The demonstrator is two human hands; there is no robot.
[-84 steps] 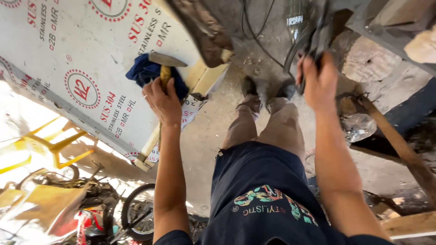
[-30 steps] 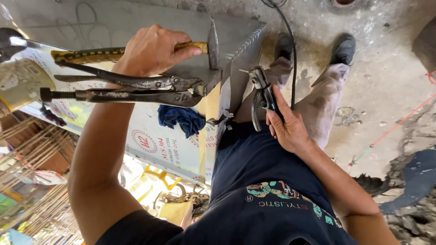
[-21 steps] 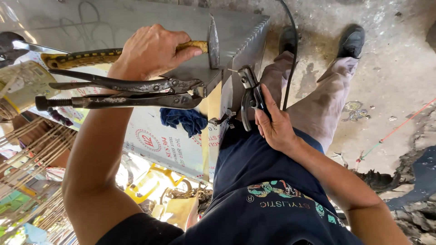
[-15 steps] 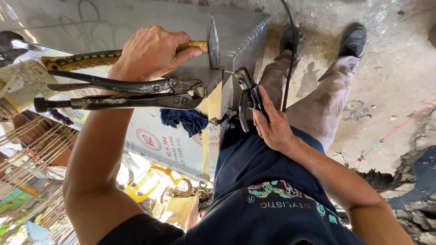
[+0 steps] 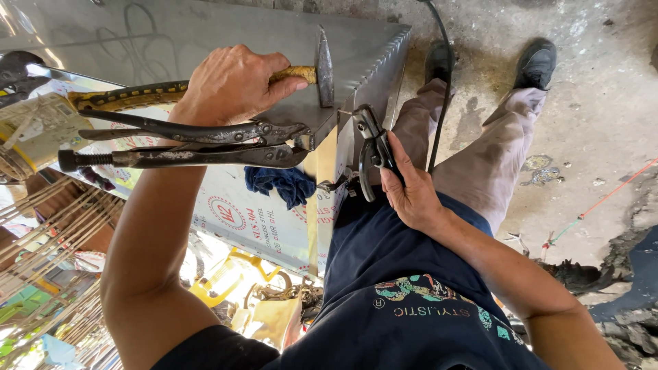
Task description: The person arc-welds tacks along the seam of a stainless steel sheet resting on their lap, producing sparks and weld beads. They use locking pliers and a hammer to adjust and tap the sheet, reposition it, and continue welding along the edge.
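Hammer with a yellowed wooden handle [image 5: 301, 72] sits gripped in the left hand [image 5: 229, 85], its steel head on the grey sheet-metal box [image 5: 205, 41] at the corner seam. Right hand [image 5: 411, 195] grips black locking pliers [image 5: 370, 147] clamped there; striking looks underway, needing a steady clamp.

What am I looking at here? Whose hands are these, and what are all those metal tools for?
The camera sits on a person's head and looks down, so you see their own arms, dark shirt and shoes. Their left hand grips a hammer resting on a shiny steel box. Long locking pliers are clamped on the box's edge. Their right hand holds a second clamp at the box's corner. A blue rag hangs below. A black cable runs down past their legs.
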